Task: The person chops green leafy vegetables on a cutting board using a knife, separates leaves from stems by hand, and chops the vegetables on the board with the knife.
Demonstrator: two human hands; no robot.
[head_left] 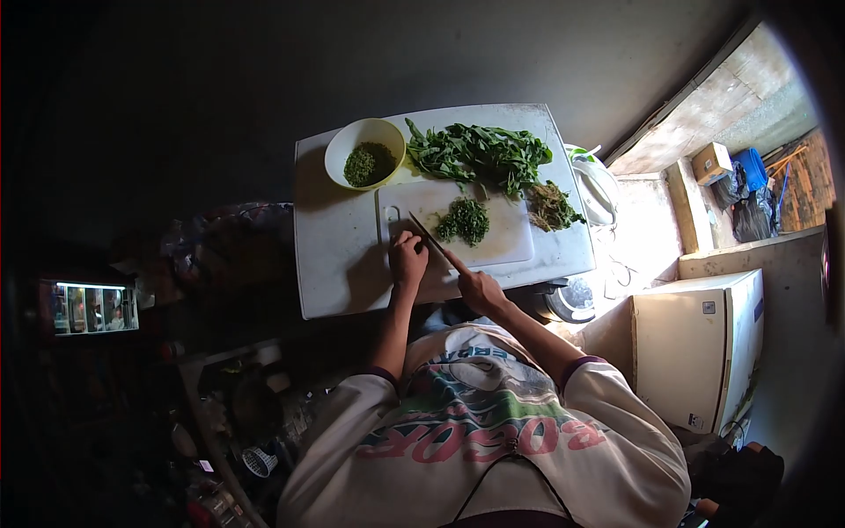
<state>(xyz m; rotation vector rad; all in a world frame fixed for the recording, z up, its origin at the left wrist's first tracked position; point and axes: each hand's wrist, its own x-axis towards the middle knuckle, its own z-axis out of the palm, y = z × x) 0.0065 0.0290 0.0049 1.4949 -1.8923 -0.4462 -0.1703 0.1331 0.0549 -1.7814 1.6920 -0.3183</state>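
Note:
My right hand (481, 292) is wrapped round the handle of a knife (428, 231), its blade slanting up and left over a white cutting board (509, 242). Close to the blade on the left, my left hand (408, 259) is closed with curled fingers at the board's left part. Whatever those fingers hold, if anything, is hidden. A pile of chopped greens (464, 221) lies on the board, right of the knife. Behind the board spreads a heap of whole leafy greens (484, 154). At the back left stands a pale yellow bowl (393, 165) with finely chopped greens (369, 164) in it.
The white table (339, 255) carries all this. Roots and trimmings (552, 208) lie at its right edge. A white refrigerator (682, 348) lies to the right, beyond a dark round-lidded pot (572, 299). Dark shelves with kitchenware fill the lower left.

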